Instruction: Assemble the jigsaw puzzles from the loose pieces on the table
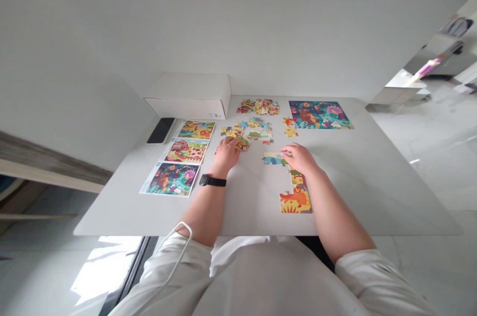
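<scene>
My left hand (pixel 227 153) rests over a loose group of puzzle pieces (pixel 233 131), its fingers slightly bent and touching the nearest ones. My right hand (pixel 300 157) has its fingers and thumb drawn together on a puzzle piece at the upper corner of a joined section, mostly hidden under the hand. From that corner a blue and green strip (pixel 274 158) runs left. Down the right side, joined pieces lead to an orange lion section (pixel 296 200) near me. More loose pieces (pixel 260 124) lie beyond and between my hands.
At the back are a heaped pile of pieces (pixel 260 106), a white box (pixel 190 100) and a finished dark-coloured puzzle (pixel 320 115) with a few yellow-orange pieces (pixel 289 127) beside it. On the left lie a phone (pixel 161 130) and a sheet with three pictures (pixel 174 179).
</scene>
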{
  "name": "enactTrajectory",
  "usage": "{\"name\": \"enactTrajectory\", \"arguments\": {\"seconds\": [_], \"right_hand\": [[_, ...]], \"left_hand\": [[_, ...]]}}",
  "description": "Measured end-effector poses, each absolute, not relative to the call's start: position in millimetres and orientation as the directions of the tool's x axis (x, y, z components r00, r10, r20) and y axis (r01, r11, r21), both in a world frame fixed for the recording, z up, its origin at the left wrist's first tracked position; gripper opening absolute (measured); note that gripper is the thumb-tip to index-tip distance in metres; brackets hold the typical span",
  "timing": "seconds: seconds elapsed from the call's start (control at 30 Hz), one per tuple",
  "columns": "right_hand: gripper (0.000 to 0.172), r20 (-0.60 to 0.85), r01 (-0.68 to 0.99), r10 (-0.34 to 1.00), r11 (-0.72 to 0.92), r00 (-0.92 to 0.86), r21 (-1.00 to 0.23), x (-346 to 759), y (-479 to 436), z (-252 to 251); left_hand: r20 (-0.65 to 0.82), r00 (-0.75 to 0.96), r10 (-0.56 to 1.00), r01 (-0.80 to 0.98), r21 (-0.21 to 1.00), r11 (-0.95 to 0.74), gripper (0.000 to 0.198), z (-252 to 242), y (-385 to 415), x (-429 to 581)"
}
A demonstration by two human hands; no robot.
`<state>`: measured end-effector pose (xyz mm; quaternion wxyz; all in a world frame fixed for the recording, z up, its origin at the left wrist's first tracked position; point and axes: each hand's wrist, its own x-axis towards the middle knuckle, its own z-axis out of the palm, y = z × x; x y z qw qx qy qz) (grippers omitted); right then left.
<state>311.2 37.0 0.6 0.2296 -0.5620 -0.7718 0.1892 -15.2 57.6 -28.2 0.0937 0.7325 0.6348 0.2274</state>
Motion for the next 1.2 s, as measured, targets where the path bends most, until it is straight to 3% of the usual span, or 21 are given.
{"name": "enactTrajectory", "arguments": {"seconds": [0.27, 0.6, 0.83, 1.0, 1.2], "right_hand": [[0.016, 0.144, 0.786, 0.952, 0.303, -0.269, -0.538, 310.7, 37.1, -1.1], [0.016, 0.109, 0.807, 0.956, 0.29, -0.274, -0.515, 307.3, 37.6, -3.6], [0.015, 0.116, 0.801, 0.954, 0.295, -0.276, -0.521, 307.9, 38.6, -5.1], [0.018, 0.208, 0.797, 0.948, 0.317, -0.242, -0.515, 309.5, 41.1, -7.6], [0.019, 0.241, 0.809, 0.949, 0.303, -0.205, -0.504, 310.0, 41.1, -6.8]], "left_hand": [[0.236, 0.077, 0.969, 0.867, 0.463, -0.182, 0.045, -22.8, 55.9, -10.4], [0.214, 0.117, 0.97, 0.885, 0.421, -0.2, 0.04, -19.8, 52.4, -2.5], [0.345, 0.154, 0.926, 0.765, 0.551, -0.333, 0.034, -3.9, 45.0, 9.1], [0.31, 0.066, 0.948, 0.695, 0.668, -0.267, 0.026, 5.5, 40.7, 18.6], [0.296, 0.043, 0.954, 0.727, 0.646, -0.233, 0.025, 9.9, 59.9, 30.1]]}}
